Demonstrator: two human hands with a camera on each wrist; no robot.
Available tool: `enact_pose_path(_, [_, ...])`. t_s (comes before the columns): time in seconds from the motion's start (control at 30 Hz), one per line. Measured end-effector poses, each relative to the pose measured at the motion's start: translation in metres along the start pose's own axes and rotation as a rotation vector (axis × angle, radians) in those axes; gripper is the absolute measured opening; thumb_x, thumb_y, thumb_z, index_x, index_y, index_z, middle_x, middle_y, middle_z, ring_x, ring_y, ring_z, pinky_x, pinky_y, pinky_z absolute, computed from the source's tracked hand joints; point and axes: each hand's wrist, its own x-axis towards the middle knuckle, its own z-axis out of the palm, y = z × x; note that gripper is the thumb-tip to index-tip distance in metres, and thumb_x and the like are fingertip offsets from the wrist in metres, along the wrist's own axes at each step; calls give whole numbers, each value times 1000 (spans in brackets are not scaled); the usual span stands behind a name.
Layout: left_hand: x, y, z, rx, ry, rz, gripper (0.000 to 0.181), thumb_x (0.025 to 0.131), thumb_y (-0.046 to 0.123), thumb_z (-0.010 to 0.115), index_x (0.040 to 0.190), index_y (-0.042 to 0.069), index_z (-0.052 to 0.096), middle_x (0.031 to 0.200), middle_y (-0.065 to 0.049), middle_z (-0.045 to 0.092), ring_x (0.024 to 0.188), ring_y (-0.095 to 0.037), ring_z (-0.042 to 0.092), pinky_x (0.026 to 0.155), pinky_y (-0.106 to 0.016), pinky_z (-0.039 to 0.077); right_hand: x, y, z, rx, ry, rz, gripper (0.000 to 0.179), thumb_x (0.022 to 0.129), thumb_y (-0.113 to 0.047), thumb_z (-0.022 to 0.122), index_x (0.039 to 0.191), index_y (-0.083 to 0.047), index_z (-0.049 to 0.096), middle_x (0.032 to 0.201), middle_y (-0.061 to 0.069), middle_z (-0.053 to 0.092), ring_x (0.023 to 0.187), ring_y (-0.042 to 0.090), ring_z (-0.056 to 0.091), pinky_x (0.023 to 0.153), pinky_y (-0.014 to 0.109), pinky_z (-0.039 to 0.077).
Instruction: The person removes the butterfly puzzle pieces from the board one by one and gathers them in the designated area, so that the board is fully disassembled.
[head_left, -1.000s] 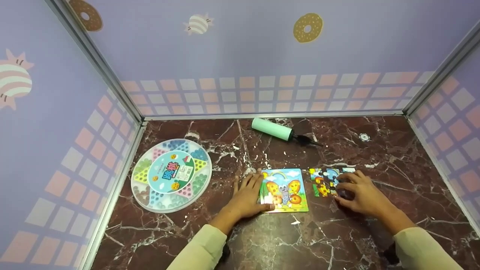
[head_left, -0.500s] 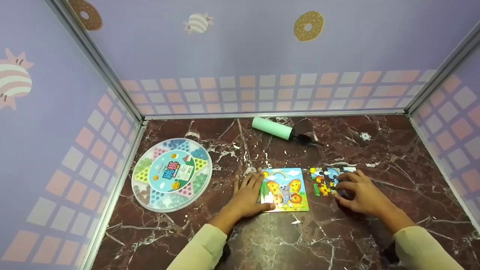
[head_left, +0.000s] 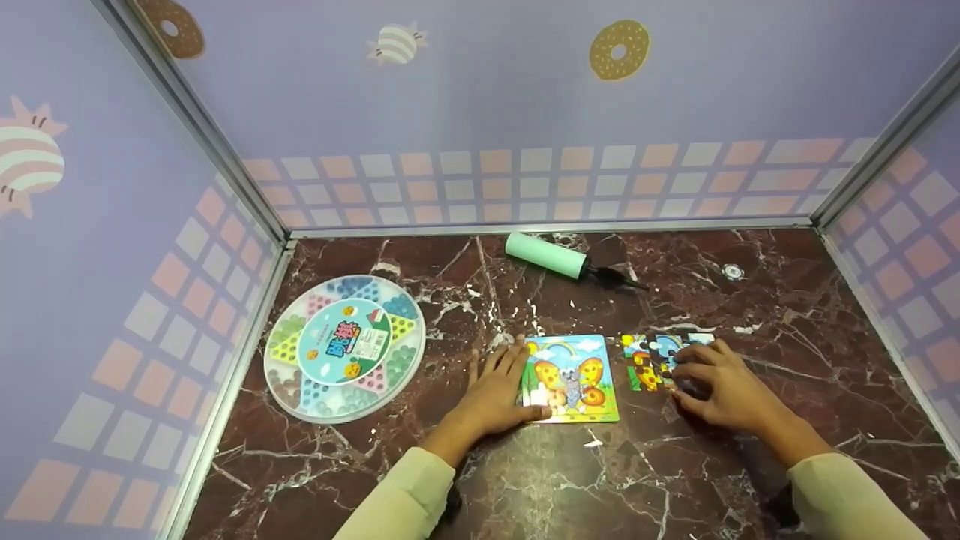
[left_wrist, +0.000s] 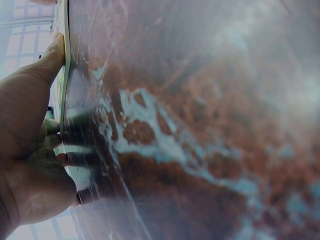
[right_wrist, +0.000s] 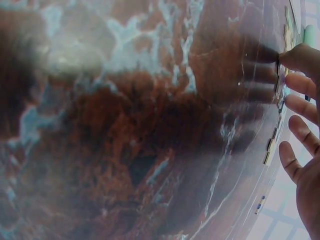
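Observation:
My left hand (head_left: 491, 397) rests at the left side of a square jigsaw puzzle picture (head_left: 559, 354), which shows a mouse with butterfly wings under a rainbow. Its fingers stretch along the left edge and the thumb lies on the lower part. To the right lies a small cluster of jigsaw pieces (head_left: 643, 369). Over that cluster's right side is my right hand (head_left: 727, 390), fingers bent and spread, fingertips touching the pieces. In the right wrist view, the fingers of the right hand (right_wrist: 309, 190) stand apart beside the thin pieces (right_wrist: 270, 150). The hand hides some pieces from above.
A round marble board game (head_left: 345, 349) with a clear cover sits at the left. Near the back wall lies a mint-green hand pump (head_left: 545, 255) with a black nozzle. A small round white disc (head_left: 733, 272) lies at the back right. Walls enclose the marbled tabletop (head_left: 570, 487).

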Motion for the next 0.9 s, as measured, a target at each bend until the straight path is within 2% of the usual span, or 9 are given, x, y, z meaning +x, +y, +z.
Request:
enact_pose_path(0.03, [0,0,0,2,0,-1,116,94,75,73,178,15,22,188,-4,13,174,-35,17,137,-73,0,-4,15,10,37,5,-27,23,87,-22,92,107,-16,84,126,10,75,113,34,62,111,75,46])
enact_pose_path(0.13, [0,0,1,4,1,-1,116,94,75,73,178,14,22,188,-4,13,174,-35,17,137,-73,0,-5,17,13,61,12,-39,23,87,-20,91,108,-16,84,125,9,74,113,35,62,117,81,37])
enact_pose_path(0.2, [0,0,1,8,-1,-1,116,94,75,72,178,14,22,188,-4,13,174,-35,17,137,-73,0,-6,17,13,58,5,-38,23,86,-19,91,108,-15,84,125,10,74,114,35,62,118,81,37])
enact_pose_path(0.23, [0,0,1,9,-1,-1,116,94,76,72,178,14,22,188,-5,13,174,-35,17,137,-73,0,-5,16,12,54,0,-35,23,86,-19,91,108,-14,84,125,10,74,114,36,63,118,82,37])
enact_pose_path(0.27, [0,-1,1,10,-2,-1,116,94,76,72,178,14,22,188,-5,13,174,-35,17,137,-73,0,-2,1,2,19,-7,-9,24,81,-15,93,104,-14,84,122,11,75,111,37,63,114,86,37])
enact_pose_path(0.4, [0,-1,2,13,-2,-3,117,93,77,71,178,14,22,188,-5,14,173,-35,18,137,-73,0,-1,-3,-1,-5,-25,4,24,82,-13,94,105,-14,84,123,11,76,113,37,64,115,86,37])
enact_pose_path(0.53, [0,0,2,6,-6,-2,117,94,77,71,178,14,22,188,-6,16,173,-35,17,137,-74,1,-1,-6,-2,-9,-23,19,24,83,-14,93,105,-15,85,124,9,75,110,30,61,105,74,48])
enact_pose_path(0.63, [-1,0,1,3,-8,-6,117,94,76,72,178,14,21,188,-6,17,174,-35,17,137,-74,2,2,-9,-1,-5,-11,24,22,84,-17,93,105,-16,85,126,10,74,107,27,58,97,65,50])
enact_pose_path(0.9, [0,0,1,12,-1,-2,119,93,77,72,178,13,20,188,-5,15,174,-35,16,137,-74,1,19,-19,11,26,20,-18,26,85,-18,91,110,-15,85,123,12,73,107,32,61,88,59,52])
